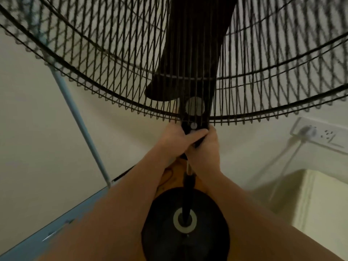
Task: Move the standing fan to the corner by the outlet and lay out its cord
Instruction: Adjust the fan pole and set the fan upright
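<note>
A black standing fan fills the view. Its wire grille (105, 59) spreads across the top, with a dark blade behind it. The round black base (163, 219) sits below on an orange-brown floor. My left hand (175, 140) and my right hand (207, 147) both grip the fan's control neck (194, 127) just under the grille, thumbs overlapping. A white wall outlet strip (320, 134) is on the wall at right, with a white plug in it and pale cords (286, 161) hanging down. I cannot tell which cord is the fan's.
A light blue metal frame (79, 117) slants down the left wall to a blue edge at the lower left. A pale cream box-like piece of furniture (310, 204) stands at the lower right under the outlet. Cream walls meet behind the fan.
</note>
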`<action>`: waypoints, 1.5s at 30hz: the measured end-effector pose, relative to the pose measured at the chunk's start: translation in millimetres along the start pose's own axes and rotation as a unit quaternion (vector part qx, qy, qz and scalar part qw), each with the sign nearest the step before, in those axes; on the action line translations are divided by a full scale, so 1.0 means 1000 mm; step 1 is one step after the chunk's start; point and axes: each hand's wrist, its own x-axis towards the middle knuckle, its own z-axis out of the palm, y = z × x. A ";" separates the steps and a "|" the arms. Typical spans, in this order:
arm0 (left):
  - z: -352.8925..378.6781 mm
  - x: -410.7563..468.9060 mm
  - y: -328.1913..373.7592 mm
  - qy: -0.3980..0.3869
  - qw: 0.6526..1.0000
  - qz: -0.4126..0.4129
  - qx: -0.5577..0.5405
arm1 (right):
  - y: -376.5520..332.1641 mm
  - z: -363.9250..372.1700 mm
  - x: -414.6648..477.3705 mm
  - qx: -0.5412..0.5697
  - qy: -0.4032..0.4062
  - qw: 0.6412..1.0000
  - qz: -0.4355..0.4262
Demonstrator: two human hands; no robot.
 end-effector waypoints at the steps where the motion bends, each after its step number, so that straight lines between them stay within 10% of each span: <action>1: 0.001 0.000 -0.001 0.001 1.000 0.012 -0.010 | 0.003 0.001 -0.001 0.008 0.001 1.000 -0.003; 15: 0.006 -0.002 -0.030 -0.092 0.992 -0.017 -0.090 | 0.106 0.027 -0.054 -0.026 -0.174 0.973 0.148; 45: -0.002 0.065 -0.047 -0.105 0.989 -0.019 -0.102 | 0.146 0.076 -0.005 -0.125 -0.114 0.976 0.137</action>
